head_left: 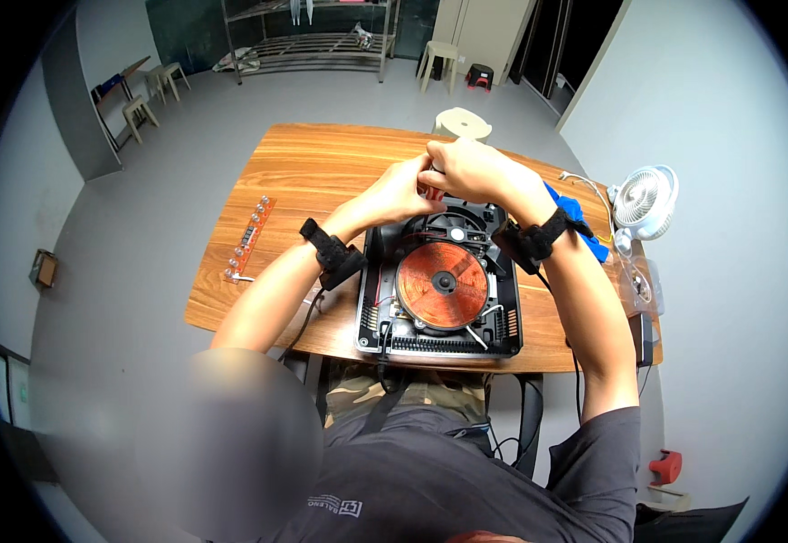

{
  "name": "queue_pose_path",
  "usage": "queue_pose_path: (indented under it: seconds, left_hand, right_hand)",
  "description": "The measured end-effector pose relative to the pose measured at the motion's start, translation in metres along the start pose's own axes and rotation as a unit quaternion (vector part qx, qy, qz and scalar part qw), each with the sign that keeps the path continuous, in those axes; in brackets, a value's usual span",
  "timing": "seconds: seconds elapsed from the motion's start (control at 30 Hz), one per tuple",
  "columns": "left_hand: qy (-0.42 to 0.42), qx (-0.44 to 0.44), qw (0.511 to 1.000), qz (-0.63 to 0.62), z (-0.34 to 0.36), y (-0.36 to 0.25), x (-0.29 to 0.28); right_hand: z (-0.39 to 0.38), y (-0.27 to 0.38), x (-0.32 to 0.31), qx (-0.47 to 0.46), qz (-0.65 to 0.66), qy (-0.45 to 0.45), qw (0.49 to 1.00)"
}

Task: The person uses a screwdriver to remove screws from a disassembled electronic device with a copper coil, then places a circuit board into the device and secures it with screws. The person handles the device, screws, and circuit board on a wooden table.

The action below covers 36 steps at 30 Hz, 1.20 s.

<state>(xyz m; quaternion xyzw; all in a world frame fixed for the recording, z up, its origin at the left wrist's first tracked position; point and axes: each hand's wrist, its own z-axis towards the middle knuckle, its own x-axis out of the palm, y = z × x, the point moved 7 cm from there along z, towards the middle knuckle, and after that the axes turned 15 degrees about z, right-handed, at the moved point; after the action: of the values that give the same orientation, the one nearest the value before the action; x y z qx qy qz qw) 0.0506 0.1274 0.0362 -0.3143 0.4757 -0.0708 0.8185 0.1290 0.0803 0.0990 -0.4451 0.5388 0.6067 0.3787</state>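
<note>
An opened induction cooker lies in front of me, its black housing showing a round copper coil with a dark centre. Behind the coil sits a black cooling fan, partly covered by my hands. Above the cooker's far edge my left hand and my right hand meet, fingers closed. Between them shows a small reddish piece, mostly hidden by the fingers; its kind cannot be made out. Both wrists wear black straps with small boxes.
An orange circuit board strip lies on the wooden table at the left. To the right are a blue cloth, a white desk fan and a clear plastic box. A cream stool stands beyond the far edge.
</note>
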Motion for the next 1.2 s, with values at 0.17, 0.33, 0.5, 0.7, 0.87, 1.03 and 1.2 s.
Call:
queue_pose_path:
  seconds: [0.17,0.33,0.5,0.7,0.87,1.03,1.2]
  left_hand:
    - [-0.052,-0.014,0.998,-0.023,-0.002,0.000,-0.005]
    - [-0.054,-0.044,0.998,0.005,-0.002,-0.003,-0.009]
    - [-0.006,-0.045,0.999,0.015,0.003,0.001,-0.005]
    - [0.007,0.014,1.000,-0.004,0.003,-0.006,-0.002]
    - [0.009,0.000,0.999,0.033,0.004,-0.010,0.003]
    - [0.003,-0.008,1.000,0.012,0.007,-0.007,0.000]
    - [-0.028,0.015,0.998,0.058,0.015,-0.037,-0.019]
  right_hand:
    - [0.001,0.004,-0.003,0.024,-0.010,0.020,0.999]
    - [-0.011,0.004,-0.007,-0.042,-0.025,-0.004,0.999]
    - [-0.007,0.002,-0.003,-0.022,0.000,0.047,0.999]
    - [0.000,-0.008,0.003,0.002,-0.003,0.047,0.999]
    - [-0.016,-0.005,-0.008,0.011,-0.013,0.013,1.000]
    - [-0.023,0.008,-0.023,0.000,-0.023,0.007,1.000]
    - [-0.039,0.004,-0.048,-0.031,-0.031,-0.088,0.995]
